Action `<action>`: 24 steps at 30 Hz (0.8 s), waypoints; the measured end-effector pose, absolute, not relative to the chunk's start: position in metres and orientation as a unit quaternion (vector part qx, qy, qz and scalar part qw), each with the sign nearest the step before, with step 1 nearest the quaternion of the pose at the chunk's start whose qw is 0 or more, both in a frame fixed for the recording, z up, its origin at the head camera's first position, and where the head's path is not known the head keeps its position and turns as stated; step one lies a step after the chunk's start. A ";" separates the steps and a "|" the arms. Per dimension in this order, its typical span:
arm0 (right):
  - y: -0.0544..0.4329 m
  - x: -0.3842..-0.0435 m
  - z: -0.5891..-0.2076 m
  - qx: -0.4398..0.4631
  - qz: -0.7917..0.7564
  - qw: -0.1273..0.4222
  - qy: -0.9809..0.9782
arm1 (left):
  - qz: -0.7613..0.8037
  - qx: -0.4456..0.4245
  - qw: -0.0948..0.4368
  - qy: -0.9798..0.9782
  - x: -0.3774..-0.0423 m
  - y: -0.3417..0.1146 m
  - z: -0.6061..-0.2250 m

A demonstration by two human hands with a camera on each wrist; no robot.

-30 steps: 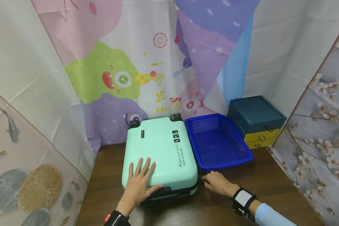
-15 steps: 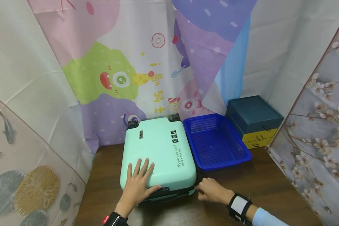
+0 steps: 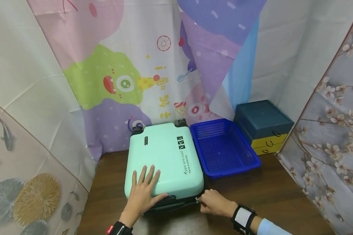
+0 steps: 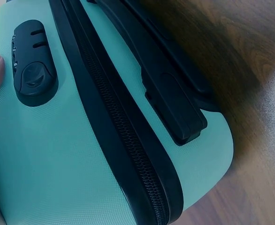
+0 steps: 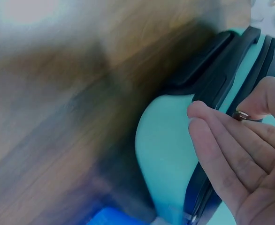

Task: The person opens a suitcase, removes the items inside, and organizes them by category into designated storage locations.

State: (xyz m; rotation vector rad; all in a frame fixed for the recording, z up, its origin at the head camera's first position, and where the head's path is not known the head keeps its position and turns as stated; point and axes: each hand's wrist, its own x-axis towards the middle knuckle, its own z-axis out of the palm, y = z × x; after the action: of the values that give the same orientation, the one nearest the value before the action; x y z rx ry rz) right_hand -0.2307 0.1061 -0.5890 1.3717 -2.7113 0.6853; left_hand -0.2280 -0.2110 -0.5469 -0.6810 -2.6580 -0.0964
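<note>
A mint-green hard-shell suitcase (image 3: 164, 153) lies flat on the table, its lid down. My left hand (image 3: 142, 195) rests on the lid near the front edge, fingers spread and straight. At the suitcase's front right corner, my right hand (image 3: 215, 203) pinches a metal zipper pull (image 5: 241, 115) between thumb and finger. The black zipper (image 4: 121, 126) runs along the side; the stretch seen in the left wrist view has its teeth meshed. A black combination lock (image 4: 35, 65) sits on the lid's edge, and a black carry handle (image 4: 172, 101) lies below the zipper.
Right of the suitcase, close beside it, stands a blue plastic basket (image 3: 207, 160). Beyond it is a stacked box with a dark green top (image 3: 263, 117) and yellow drawers (image 3: 269, 143). Patterned curtains (image 3: 153, 65) close off the back and sides of the wooden table (image 3: 261, 186).
My right hand has moved left and toward me round the suitcase's front right corner, drawing the zipper pull along. My left hand has stayed on the lid.
</note>
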 end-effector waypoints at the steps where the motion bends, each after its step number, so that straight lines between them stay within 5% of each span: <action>1: 0.102 -0.229 -0.589 0.442 0.219 0.013 -0.870 | -0.034 -0.243 0.196 -0.950 -0.228 -0.211 -0.547; 24: 0.050 -0.212 -0.604 0.445 0.191 0.033 -0.874 | -0.035 -0.252 0.221 -0.942 -0.228 -0.211 -0.552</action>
State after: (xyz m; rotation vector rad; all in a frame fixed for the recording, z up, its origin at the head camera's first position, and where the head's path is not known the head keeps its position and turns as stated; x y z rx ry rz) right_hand -0.2123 0.0503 -0.6041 1.3692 -2.6909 0.5871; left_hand -0.2280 -0.2115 -0.5520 -0.6958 -2.6031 -0.0971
